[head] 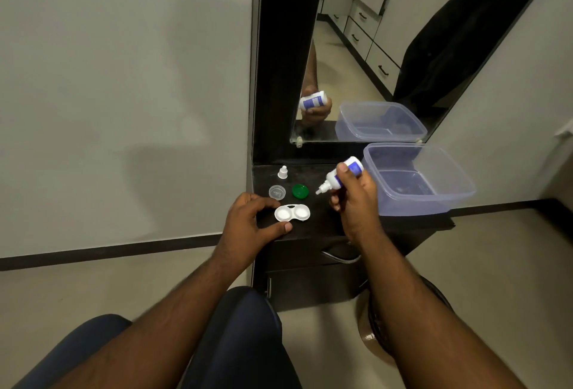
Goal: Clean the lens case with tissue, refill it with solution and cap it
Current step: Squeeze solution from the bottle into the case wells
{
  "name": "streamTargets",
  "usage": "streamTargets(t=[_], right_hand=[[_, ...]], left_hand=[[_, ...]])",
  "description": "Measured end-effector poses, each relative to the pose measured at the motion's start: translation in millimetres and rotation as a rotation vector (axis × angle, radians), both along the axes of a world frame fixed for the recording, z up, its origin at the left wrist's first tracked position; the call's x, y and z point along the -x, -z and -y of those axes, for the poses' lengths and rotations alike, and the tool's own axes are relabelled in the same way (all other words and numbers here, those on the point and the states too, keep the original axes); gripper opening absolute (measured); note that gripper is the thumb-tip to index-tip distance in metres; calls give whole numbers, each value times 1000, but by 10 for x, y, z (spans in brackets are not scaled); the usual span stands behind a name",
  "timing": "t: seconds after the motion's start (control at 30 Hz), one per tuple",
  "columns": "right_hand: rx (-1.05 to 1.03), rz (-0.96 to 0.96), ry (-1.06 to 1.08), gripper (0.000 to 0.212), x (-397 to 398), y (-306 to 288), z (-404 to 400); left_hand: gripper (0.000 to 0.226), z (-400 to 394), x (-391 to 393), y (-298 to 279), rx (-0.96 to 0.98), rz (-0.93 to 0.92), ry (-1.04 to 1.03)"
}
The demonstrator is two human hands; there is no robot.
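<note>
A white two-well lens case [292,213] lies open on the dark dresser top [322,224]. My left hand [251,218] rests beside its left end, fingers curved around it, index tip and thumb near the case; contact is unclear. My right hand [353,196] grips a white and blue solution bottle [341,174], tilted with its nozzle pointing down-left, above and right of the case. Behind the case sit a green cap [300,191], a clear cap [277,192] and the small white bottle cap [282,172].
An empty clear plastic container [415,178] stands at the right of the dresser top, close to my right hand. A mirror [356,47] rises behind. The left edge of the dresser meets a wall. My knees are below, near a drawer handle [339,257].
</note>
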State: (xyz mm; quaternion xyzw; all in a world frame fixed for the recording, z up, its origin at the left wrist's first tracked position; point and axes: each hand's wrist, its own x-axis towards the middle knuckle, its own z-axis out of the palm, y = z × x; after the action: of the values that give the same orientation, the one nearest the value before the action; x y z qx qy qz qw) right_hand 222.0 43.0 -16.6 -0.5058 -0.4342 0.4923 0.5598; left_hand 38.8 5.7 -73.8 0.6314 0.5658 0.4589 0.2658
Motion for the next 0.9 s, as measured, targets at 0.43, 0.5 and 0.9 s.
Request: streamTargets(t=[0.43,0.5,0.9], right_hand=[[-197,263,-68,8,67,231,30],[-216,279,-75,9,71,238,31],[-216,287,-93,10,59,228,23]], left_hand=[[35,-16,0,28,21,-3,7],[34,-14,-7,22,13,14,8],[33,-21,-19,15,4,32,9]])
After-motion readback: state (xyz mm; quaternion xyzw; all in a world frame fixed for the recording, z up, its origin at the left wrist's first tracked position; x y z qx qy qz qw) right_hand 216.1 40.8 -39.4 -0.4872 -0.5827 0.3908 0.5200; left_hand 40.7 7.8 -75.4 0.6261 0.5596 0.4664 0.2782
